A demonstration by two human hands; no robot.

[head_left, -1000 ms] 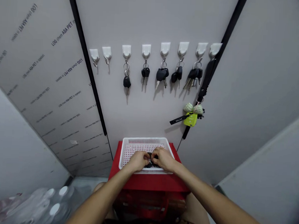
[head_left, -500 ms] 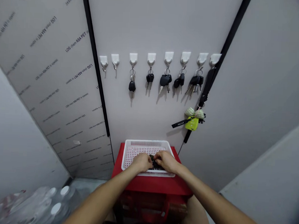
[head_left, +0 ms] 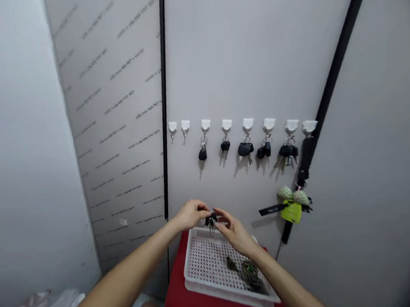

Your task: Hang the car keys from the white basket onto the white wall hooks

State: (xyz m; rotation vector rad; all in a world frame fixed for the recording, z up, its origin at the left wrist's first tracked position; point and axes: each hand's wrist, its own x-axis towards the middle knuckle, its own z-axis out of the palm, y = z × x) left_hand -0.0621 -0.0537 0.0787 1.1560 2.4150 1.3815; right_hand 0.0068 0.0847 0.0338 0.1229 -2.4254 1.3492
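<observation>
A bunch of dark keys (head_left: 211, 220) hangs between my two hands, above the back edge of a white perforated basket (head_left: 204, 259). My left hand (head_left: 193, 214) pinches the bunch at its top. My right hand (head_left: 232, 228) is at its right side, thumb and fingers around the black key heads. Inside the basket, at the right, lie a dark greenish coiled item (head_left: 250, 270) and a smaller dark piece (head_left: 231, 264).
White hooks line the wall; the two leftmost, such as this hook (head_left: 185, 126), hold nothing. Several others carry black keys (head_left: 245, 149). A yellow-green key case (head_left: 291, 211) hangs at the right. The basket stands on a red surface (head_left: 176, 280); plastic (head_left: 59, 301) shows lower left.
Both hands have risen out of the basket with the dark key bunch. The view has shifted, so the hooks appear lower and farther right.
</observation>
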